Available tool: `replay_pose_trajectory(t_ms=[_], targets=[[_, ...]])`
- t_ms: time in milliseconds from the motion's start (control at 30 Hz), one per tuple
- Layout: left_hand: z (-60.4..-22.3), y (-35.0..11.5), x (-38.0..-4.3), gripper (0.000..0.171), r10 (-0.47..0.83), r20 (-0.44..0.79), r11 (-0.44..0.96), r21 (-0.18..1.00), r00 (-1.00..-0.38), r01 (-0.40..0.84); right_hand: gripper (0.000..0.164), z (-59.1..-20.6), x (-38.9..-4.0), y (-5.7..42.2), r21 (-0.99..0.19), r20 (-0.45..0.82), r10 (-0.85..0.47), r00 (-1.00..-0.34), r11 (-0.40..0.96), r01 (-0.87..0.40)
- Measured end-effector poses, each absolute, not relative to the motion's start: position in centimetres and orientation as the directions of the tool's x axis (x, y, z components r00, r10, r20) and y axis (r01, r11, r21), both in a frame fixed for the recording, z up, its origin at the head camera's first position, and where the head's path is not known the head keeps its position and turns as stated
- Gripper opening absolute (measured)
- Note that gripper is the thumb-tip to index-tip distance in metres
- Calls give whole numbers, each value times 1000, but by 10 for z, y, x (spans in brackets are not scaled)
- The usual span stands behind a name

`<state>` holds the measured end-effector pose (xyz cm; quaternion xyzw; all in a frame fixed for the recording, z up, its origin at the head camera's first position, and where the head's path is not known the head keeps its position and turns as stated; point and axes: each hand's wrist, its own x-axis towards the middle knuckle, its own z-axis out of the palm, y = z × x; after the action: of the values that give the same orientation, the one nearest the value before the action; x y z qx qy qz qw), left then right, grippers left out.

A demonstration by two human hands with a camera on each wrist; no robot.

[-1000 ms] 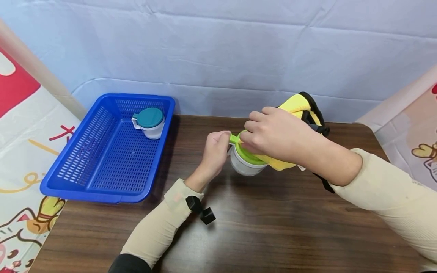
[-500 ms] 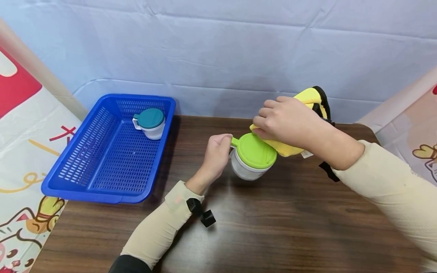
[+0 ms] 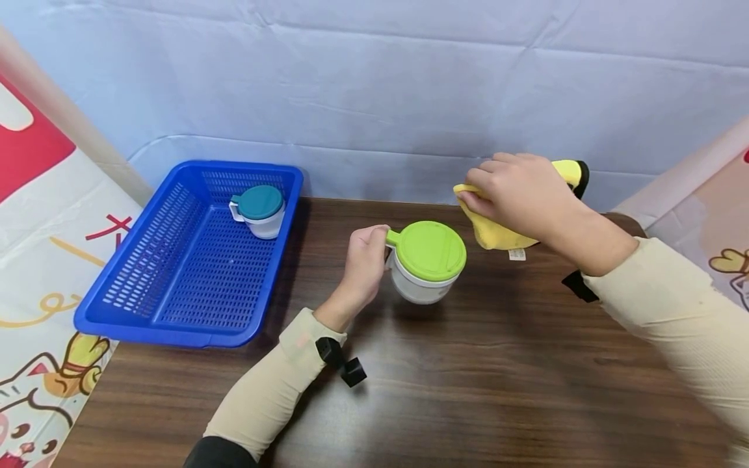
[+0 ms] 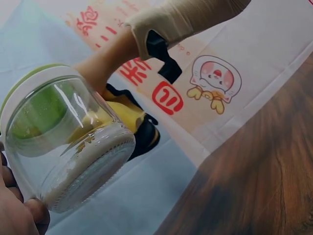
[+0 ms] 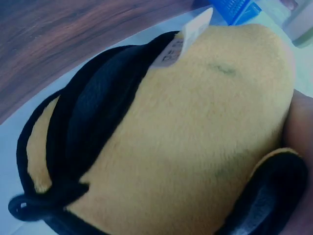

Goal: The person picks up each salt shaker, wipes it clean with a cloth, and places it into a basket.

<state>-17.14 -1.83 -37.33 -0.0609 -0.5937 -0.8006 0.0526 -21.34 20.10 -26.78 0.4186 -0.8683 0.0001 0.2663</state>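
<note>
My left hand (image 3: 364,263) grips the handle of a clear glass seasoning jar (image 3: 422,287) with a white collar and a bright green lid (image 3: 432,251). The jar is lifted off the table; its ridged underside shows in the left wrist view, where the glass (image 4: 73,142) has a pale band with brownish flecks near the base. To the right of the jar and apart from it, my right hand (image 3: 526,195) holds a bunched yellow cloth (image 3: 497,233) with black edging. The cloth's plush face (image 5: 195,127) and white tag (image 5: 188,39) fill much of the right wrist view.
A blue perforated basket (image 3: 272,286) stands on the left of the brown wooden table (image 3: 445,390). Inside, at its back right, sits a similar jar with a teal lid (image 3: 259,202). A pale blue sheet (image 3: 374,91) rises behind the table's far edge.
My right hand has drawn the cloth off the green lid and away to the right, uncovering the lid. The left hand keeps its grip on the jar, which has shifted only slightly.
</note>
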Motion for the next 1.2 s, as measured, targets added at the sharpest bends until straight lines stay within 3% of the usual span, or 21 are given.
replay_pose_trajectory(t_ms=[300,1200], targets=[[-371,-23,-173,38,3,153,-327,934,-988,144,22,-277,-204,213,159,475,-667,-574,707,-690],[-370,-33,-172,40,-13,131,-333,934,-991,128,16,-329,-161,282,74,504,-552,-664,794,-604]])
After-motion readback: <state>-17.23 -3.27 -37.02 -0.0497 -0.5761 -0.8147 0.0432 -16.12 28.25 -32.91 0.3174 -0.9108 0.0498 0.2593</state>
